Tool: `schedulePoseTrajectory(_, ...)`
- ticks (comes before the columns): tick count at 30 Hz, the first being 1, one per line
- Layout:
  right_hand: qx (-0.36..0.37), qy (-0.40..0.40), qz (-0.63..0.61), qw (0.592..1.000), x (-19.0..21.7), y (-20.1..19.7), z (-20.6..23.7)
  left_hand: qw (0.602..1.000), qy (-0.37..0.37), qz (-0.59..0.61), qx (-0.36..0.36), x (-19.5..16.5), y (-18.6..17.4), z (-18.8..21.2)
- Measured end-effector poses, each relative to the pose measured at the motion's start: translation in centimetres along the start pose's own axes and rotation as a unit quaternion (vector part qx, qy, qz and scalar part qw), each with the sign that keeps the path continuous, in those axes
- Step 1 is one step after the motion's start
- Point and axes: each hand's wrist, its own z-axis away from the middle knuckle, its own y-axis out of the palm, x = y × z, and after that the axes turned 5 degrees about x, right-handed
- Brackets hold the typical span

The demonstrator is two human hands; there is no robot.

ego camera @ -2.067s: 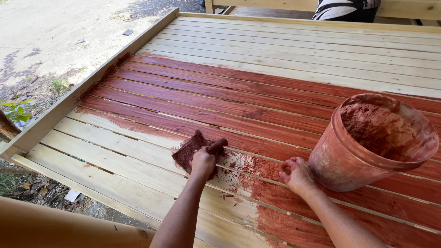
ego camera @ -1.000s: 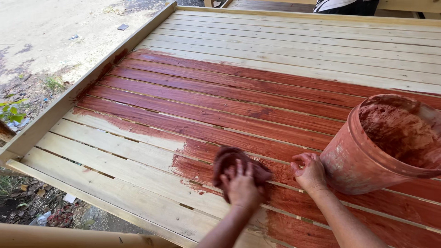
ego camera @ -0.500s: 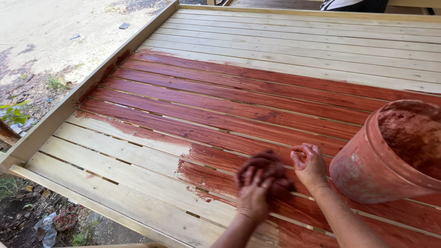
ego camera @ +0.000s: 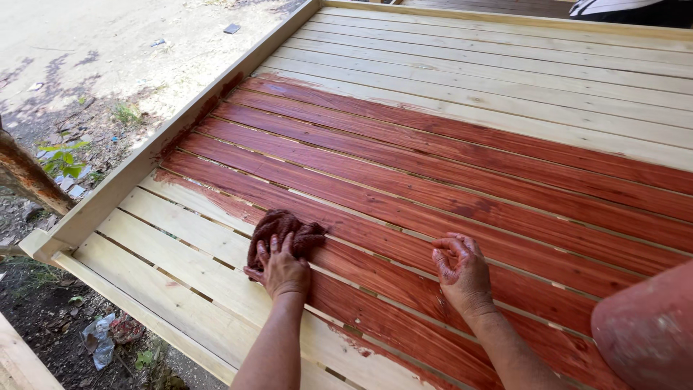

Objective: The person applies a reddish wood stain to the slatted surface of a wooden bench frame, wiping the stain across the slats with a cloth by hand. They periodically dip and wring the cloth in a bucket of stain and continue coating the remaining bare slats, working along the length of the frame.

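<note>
My left hand (ego camera: 281, 271) presses a stain-soaked brown rag (ego camera: 283, 230) flat onto a slat of the wooden slatted platform (ego camera: 447, 65), right where the red-brown stained band meets bare pale wood. My right hand (ego camera: 460, 271), smeared with red stain, rests loosely curled on a stained slat about a hand's width to the right of the rag and holds nothing. A stained plastic bucket (ego camera: 646, 332) shows partly at the lower right corner, close beside my right forearm.
The platform's raised side rail (ego camera: 144, 170) runs along the left edge, with dirt ground, weeds and litter (ego camera: 101, 336) beyond it. A tree trunk (ego camera: 25, 180) stands at the left. Another person's striped clothing (ego camera: 621, 9) shows at the top right.
My left hand swept the rag to the right along the slats and has now come back to the left, leaving more wood stained. The bucket has slid toward the frame's right corner.
</note>
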Motion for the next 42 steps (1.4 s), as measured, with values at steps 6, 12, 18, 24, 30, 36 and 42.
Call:
schedulePoseTrajectory(6, 0.036, -0.047, -0.033, 0.998, 4.6, 3.0, -2.6, 0.996, -0.038, 0.036, -0.066, 4.4, -0.2, -8.0)
schedulePoseTrajectory(12, 0.069, -0.153, -0.036, 0.985, 9.1, 6.1, -5.5, 0.992, -0.101, 0.046, -0.062, 6.9, -2.2, -13.7)
schedulePoseTrajectory(18, 0.121, -0.253, -0.059, 0.958, 13.3, 9.4, -7.9, 0.988, -0.135, 0.051, -0.062, 8.3, -4.2, -17.4)
schedulePoseTrajectory(24, 0.157, -0.293, -0.074, 0.94, 15.8, 11.9, -11.0, 0.981, -0.157, 0.073, -0.091, 10.4, -5.3, -22.2)
schedulePoseTrajectory(30, 0.18, -0.309, -0.076, 0.931, 17.5, 15.0, -13.5, 0.976, -0.173, 0.075, -0.106, 14.1, -6.2, -28.3)
schedulePoseTrajectory(36, 0.21, -0.29, -0.102, 0.928, 18.4, 18.4, -15.0, 0.977, -0.166, 0.059, -0.119, 18.8, -7.0, -34.8)
schedulePoseTrajectory(42, 0.223, -0.259, -0.103, 0.934, 18.7, 20.8, -16.0, 0.98, -0.154, 0.045, -0.12, 22.5, -7.6, -38.7)
